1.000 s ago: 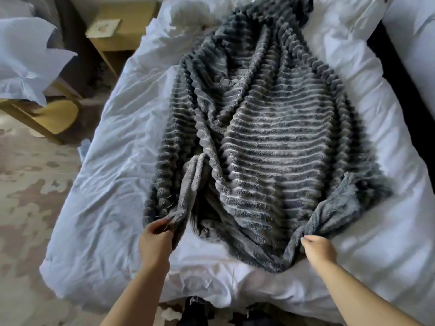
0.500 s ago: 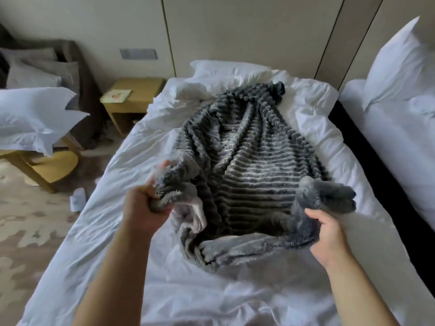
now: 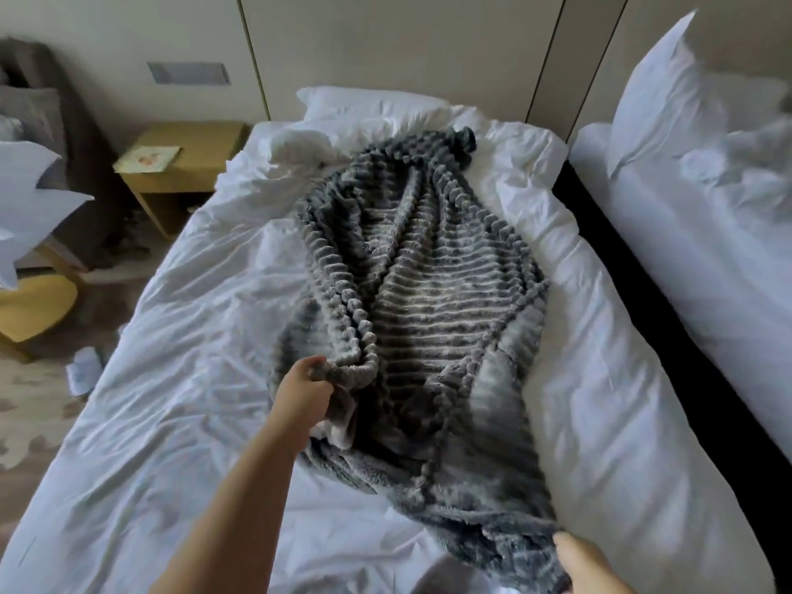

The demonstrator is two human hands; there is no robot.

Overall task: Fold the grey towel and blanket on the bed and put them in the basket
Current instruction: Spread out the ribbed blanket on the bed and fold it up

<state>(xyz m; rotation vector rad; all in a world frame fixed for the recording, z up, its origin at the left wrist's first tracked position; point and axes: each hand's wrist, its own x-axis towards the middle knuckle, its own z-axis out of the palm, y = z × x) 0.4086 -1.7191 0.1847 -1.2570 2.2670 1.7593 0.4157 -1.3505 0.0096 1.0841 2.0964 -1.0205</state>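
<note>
Two hands hold the grey ribbed blanket [image 3: 428, 302] on the bed [image 3: 171, 379]: left hand [image 3: 302, 398] grip bunching an edge mid-bed, right hand [image 3: 587, 563] grip clasping a corner near the bed's foot.

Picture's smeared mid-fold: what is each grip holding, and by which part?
Both hold the blanket: left grip bunches its ribbed near-left edge; right grip holds the near-right corner, fingers hidden.

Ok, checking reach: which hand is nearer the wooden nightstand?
Left. The left hand grips the blanket mid-bed, right of the nightstand; the right hand holds its corner, farther off.
</note>
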